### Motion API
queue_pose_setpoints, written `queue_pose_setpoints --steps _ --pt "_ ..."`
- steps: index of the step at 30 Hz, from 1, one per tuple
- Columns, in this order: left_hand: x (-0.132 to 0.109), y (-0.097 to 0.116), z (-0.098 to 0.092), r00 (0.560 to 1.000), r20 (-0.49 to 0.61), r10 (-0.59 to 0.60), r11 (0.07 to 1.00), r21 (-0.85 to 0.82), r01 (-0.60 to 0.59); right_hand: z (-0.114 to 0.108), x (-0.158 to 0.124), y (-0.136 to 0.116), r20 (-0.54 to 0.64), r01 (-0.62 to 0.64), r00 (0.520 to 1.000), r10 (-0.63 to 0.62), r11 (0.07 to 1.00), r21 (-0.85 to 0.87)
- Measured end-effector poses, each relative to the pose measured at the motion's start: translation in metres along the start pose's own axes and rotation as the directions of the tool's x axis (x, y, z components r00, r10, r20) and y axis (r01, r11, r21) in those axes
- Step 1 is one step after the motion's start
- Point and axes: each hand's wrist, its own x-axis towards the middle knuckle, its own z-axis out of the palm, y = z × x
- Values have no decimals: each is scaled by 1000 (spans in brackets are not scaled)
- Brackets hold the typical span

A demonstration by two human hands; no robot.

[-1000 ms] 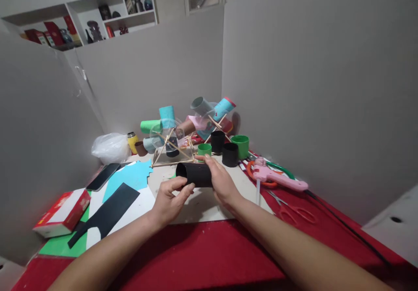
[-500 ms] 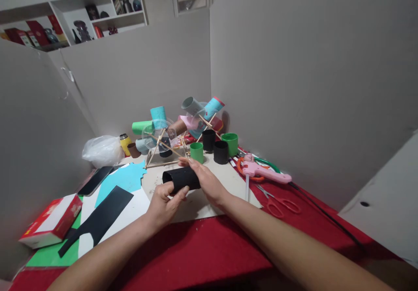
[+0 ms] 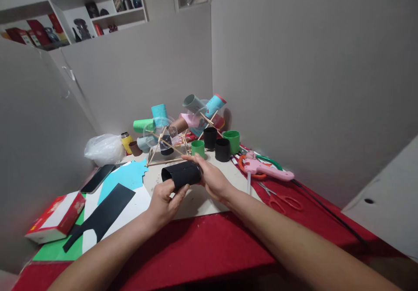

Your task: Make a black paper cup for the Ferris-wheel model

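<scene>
A black paper tube (image 3: 183, 175) lies sideways above the pale work sheet, its open end facing left. My left hand (image 3: 165, 199) grips that end, with fingers inside the opening and the thumb along the lower outside. Against the tube's right end rests my right hand (image 3: 214, 180), fingers reaching over the top edge; part of its grip is hidden. Just beyond stands a small green paper cup (image 3: 197, 149), with a black paper cup (image 3: 222, 150) to its right. Behind the tube is a stick frame (image 3: 156, 147) bearing clear plastic discs and coloured paper tubes.
On the right lie a pink glue gun (image 3: 266, 169) with its cord and red-handled scissors (image 3: 281, 199). To the left are cut black paper (image 3: 104, 212), blue paper (image 3: 124, 177), a phone (image 3: 98, 178), a red-and-white box (image 3: 57, 217) and a plastic bag (image 3: 104, 149).
My right hand has shifted slightly from the tube's upper side toward its right end, uncovering more of the tube. My left hand keeps its hold. The camera view has shifted a little.
</scene>
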Motion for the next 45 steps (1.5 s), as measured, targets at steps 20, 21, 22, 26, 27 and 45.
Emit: queue_pose_setpoints --steps 20,21,22,26,27,45 --pt "0 6 9 923 -142 -357 849 -461 257 11 -2 2 10 -272 960 280 922 278" --pt "-1 5 12 905 -110 -411 809 -501 306 14 -4 5 37 -291 956 292 917 272" --pt "-1 5 14 882 -86 -464 778 -515 359 17 -6 9 58 -309 951 305 913 265" --pt "-6 5 21 805 -43 -591 736 -437 517 23 -10 20 85 -345 938 335 906 246" --pt "-6 6 21 796 -48 -603 731 -433 527 24 -10 21 90 -348 937 336 906 241" --pt "20 -15 -4 706 175 -686 237 -864 444 8 -10 9 236 -89 968 87 996 1"
